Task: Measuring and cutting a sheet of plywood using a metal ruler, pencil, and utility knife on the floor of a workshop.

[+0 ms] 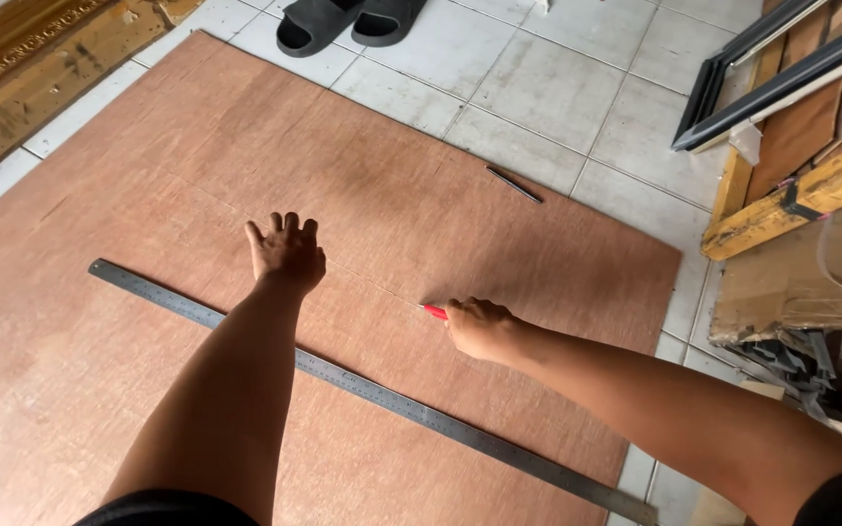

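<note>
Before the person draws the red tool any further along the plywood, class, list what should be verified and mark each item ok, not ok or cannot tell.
1. Left hand pressed flat on the plywood sheet to steady it: ok.
2. Right hand gripping the red tool, tip on the faint scored line: ok.
3. Left hand out of the tool's path: not ok; the line runs just beyond its fingertips.
4. Steel ruler set along the line as a guide: not ok; it lies nearer the person, under the left forearm.
5. Blade sharpness or extension: cannot tell.
6. Dark pencil-like stick near the sheet's far edge, out of the way: ok.
</note>
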